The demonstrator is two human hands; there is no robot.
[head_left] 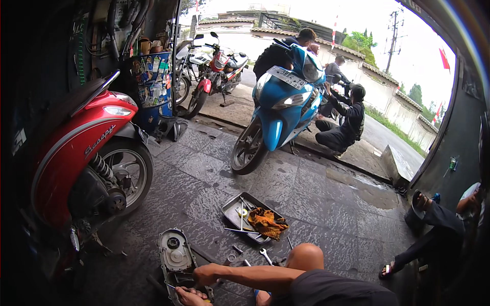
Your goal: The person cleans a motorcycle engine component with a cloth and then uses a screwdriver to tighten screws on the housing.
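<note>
My left hand (190,297) is wrapped around a slim-shafted tool (171,286) whose tip points leftward at the near end of the open metal casing (176,255), which extends beyond both hands. My right hand (205,274), just above the left, lies against the casing's right side with fingers partly hidden, so I cannot tell whether they pinch anything. Caution: should the casing rock from weak bracing, the tip could slip, scoring the rim or striking my fingers.
</note>
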